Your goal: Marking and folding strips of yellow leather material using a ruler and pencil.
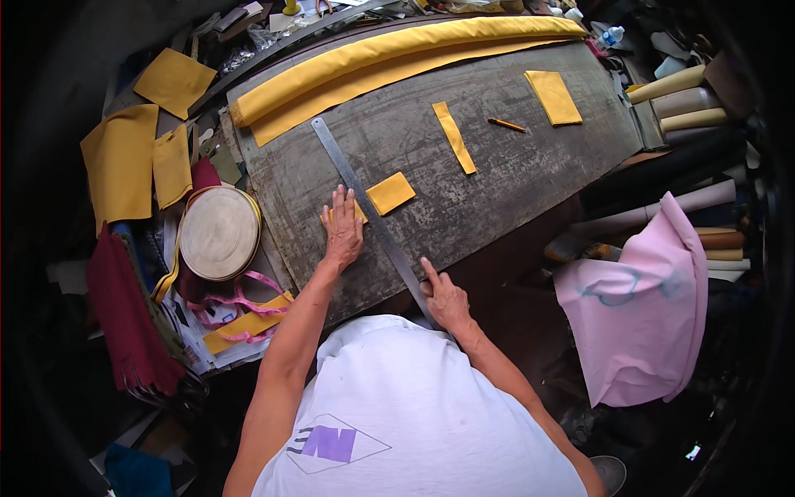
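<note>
A long metal ruler (356,184) lies slantwise across the dark worktable (505,170), its near end reaching over the front edge. My right hand (445,300) grips that near end, with the index finger stretched forward and the other fingers curled. Left of the ruler, my left hand (344,232) lies flat with fingers extended, pressing on a small yellow piece (359,213) that it mostly covers. Just across the ruler sits a folded yellow piece (391,194). Farther right are a narrow yellow strip (455,138), an orange pencil (506,124) and a yellow rectangle (553,98).
A yellow material roll (397,54) spans the table's far side. At left stand a round pale disc (219,233), yellow sheets (120,166) and a pink tape (240,300). Pink material (638,298) drapes at right, below several rolls (691,103).
</note>
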The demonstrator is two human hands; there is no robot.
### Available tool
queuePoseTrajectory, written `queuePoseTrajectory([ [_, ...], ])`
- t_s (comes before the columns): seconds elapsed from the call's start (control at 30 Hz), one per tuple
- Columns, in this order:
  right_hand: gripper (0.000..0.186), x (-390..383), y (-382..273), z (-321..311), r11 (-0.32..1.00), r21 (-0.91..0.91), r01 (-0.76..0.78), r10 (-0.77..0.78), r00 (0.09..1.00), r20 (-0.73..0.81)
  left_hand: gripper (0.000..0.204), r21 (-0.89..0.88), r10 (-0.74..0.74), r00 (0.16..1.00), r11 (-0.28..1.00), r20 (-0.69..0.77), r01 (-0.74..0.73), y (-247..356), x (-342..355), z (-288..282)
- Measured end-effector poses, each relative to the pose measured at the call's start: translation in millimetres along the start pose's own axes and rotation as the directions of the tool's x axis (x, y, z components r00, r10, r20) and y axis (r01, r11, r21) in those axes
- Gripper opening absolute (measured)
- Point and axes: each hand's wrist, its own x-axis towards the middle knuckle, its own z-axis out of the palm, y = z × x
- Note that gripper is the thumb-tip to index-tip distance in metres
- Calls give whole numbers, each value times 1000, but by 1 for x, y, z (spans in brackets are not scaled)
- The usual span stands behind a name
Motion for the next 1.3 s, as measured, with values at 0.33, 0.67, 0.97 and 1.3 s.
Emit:
queuePoseTrajectory([
  [0.33, 54, -12, 48, -16, 994, 27, 106, -94, 954, -283, 42, 234, -131, 991, 963, -11, 130, 6, 26, -48],
  [0.67, 45, 97, 159, -123, 985, -45, 167, -172, 976, -130, 41, 162, -322, 925, 942, 200, 293, 3, 39, -53],
  [0.97, 45, 180, 166, -127, 957, -277, 87, -167, 946, -279, 32, -162, -404, 848, 864, 343, 477, 16, 34, -76],
  [1.3, 43, 238, 5, -59, 728, 26, 685, -685, 728, 8, 41, 37, -677, 736, 735, -2, 677, -35, -60, -80],
])
